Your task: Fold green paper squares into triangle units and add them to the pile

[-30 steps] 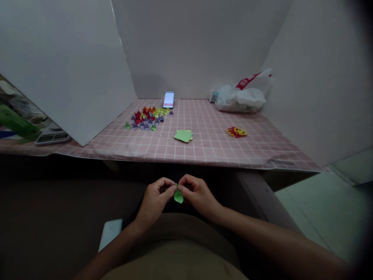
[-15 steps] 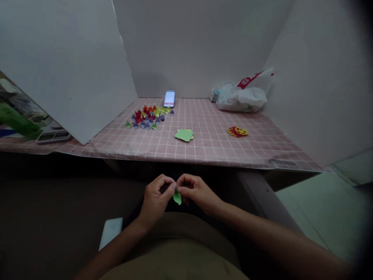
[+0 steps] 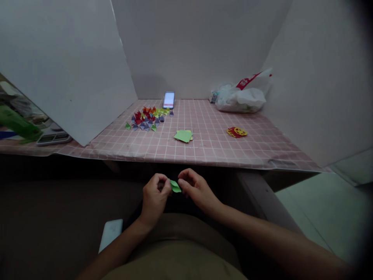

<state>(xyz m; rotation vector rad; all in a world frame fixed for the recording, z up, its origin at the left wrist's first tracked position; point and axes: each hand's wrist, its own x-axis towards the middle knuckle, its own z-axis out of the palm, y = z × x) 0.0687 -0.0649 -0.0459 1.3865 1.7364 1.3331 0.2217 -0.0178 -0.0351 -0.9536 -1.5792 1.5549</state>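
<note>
Just beyond my lap, below the table's front edge, my left hand [image 3: 155, 196] pinches a small folded piece of green paper [image 3: 175, 186] between thumb and fingertips. The paper points to the right, its loose flaps slightly parted. My right hand [image 3: 198, 190] is close by its right end, with fingers loosely curved and a gap between thumb and forefinger. Whether a fingertip touches the paper is hard to see. On the table ahead lies a small stack of green and yellow paper sheets [image 3: 183, 135].
Several small folded paper pieces [image 3: 148, 118] in red, orange, yellow, purple and green stand left on the pink checked tablecloth [image 3: 204, 151]. Behind them leans a phone [image 3: 169, 100]. Red and yellow cut-outs [image 3: 237, 132] and a plastic bag [image 3: 241, 98] are to the right. White panels [image 3: 201, 46] enclose the table.
The green paper has turned from hanging downward to pointing right, still in my left fingers. My right hand has let go and its fingertips have moved slightly apart from the left ones.
</note>
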